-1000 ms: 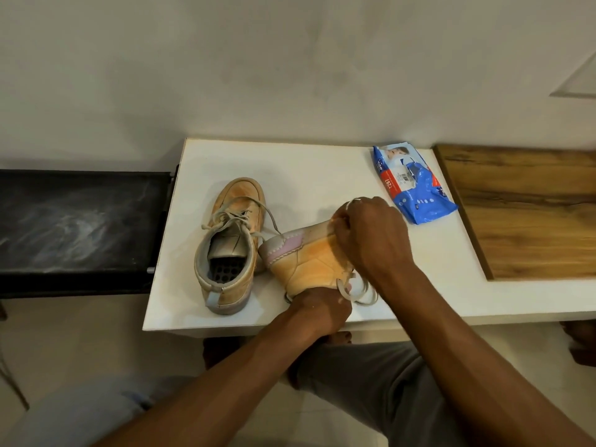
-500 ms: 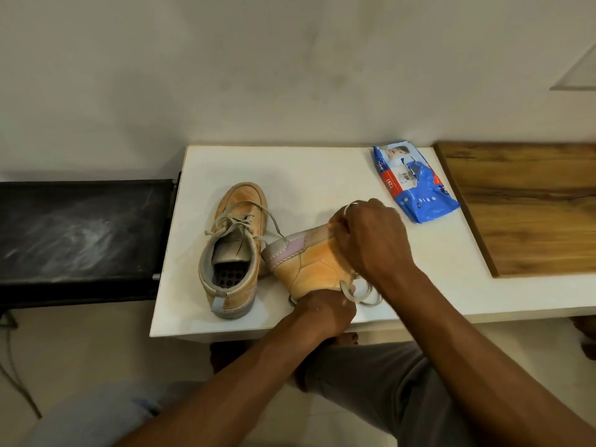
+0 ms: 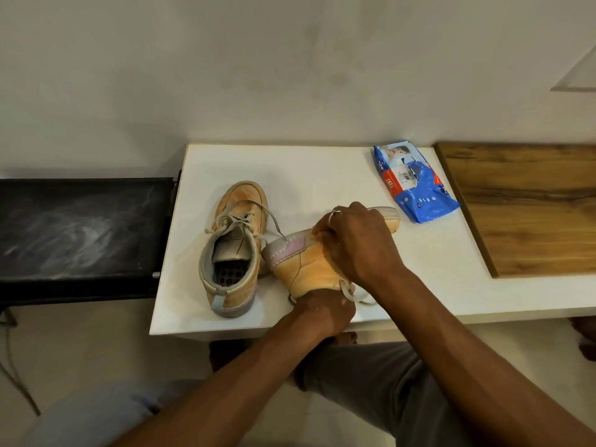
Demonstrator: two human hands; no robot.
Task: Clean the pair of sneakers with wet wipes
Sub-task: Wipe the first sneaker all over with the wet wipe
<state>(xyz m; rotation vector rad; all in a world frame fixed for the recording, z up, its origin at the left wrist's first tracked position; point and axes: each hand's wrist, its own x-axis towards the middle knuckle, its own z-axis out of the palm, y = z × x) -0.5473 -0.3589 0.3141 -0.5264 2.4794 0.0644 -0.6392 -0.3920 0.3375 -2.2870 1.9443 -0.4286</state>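
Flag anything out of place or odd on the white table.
Nothing damaged or spilled. The upright sneaker has untied laces, one trailing onto the table. The tipped sneaker lies on its side, held by the left hand and right hand.

On the white table I count two sneakers, one upright sneaker, one tipped sneaker; one wipes pack; one wooden board at its right end; two hands, my left hand and right hand
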